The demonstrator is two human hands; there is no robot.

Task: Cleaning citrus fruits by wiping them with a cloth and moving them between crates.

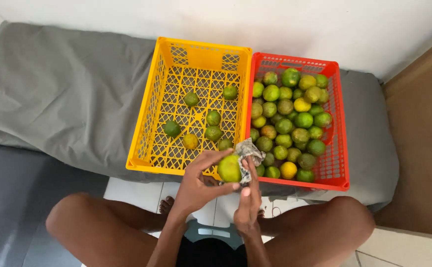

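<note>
Below the middle of the frame, the left hand (198, 183) grips a green lime (229, 168), fingers curled around it from the left and underneath. Just right of the lime, touching it, the right hand (248, 200) pinches a crumpled rag (248, 157) against the fruit. Both sit over the near edge where the yellow crate (149, 106), holding a few limes, meets the red crate (337, 148), heaped with them, on a grey sheet (62, 94).

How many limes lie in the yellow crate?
7, none hidden: in the yellow crate, two at the back, two mid-right, one left, two near the front.
</note>
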